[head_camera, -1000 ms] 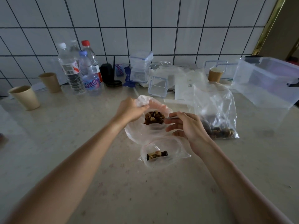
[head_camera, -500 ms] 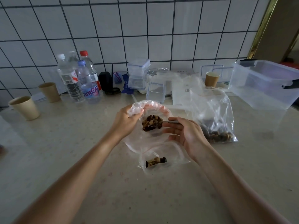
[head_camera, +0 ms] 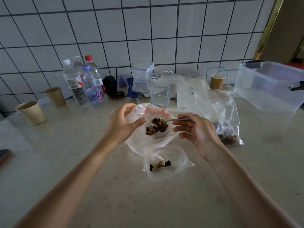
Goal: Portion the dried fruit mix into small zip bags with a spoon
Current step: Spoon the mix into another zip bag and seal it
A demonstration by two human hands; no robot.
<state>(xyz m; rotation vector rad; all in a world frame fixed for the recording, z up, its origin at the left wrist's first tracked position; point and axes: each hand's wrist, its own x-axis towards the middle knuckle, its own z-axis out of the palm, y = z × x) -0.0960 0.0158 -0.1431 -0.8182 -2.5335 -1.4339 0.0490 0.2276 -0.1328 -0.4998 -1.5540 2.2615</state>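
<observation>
L hand [head_camera: 122,125] curls round the rim of a small zip bag [head_camera: 148,142], thumb and fingers pinching the plastic at its left side so the mouth gapes toward the camera; the bag's red zip strip shows along the far edge of the mouth; fingers bent, not fully closed, with plastic bunched between them. R hand [head_camera: 195,129] pinches the handle of a metal spoon [head_camera: 166,122] between thumb and forefinger, other fingers loosely bent below it, palm turned left; spoon bowl sits inside the bag mouth w/ a load of dried fruit mix [head_camera: 156,128] on it and a darker heap just beneath in the bag; cannot tell whether the bowl touches the heap.

A second small bag [head_camera: 166,163] lies flat on the counter [head_camera: 115,195] just near side of the held one, a small portion of mix at its bottom; the two bags' plastic overlaps or touches at the edge. The big supply bag [head_camera: 220,119] stands slumped right of the R hand, mix pooled at its base, close to the wrist.

Edges: counter near side is bare toward the camera btwn the forearms; far side crowded along the tiled wall w/ water bottles [head_camera: 87,86], lidded clear boxes [head_camera: 142,78], a paper cup [head_camera: 217,81]; two more cups [head_camera: 32,112] at far left, well apart from the hands; large clear tub [head_camera: 271,86] at far right, near the supply bag but apart from it.
</observation>
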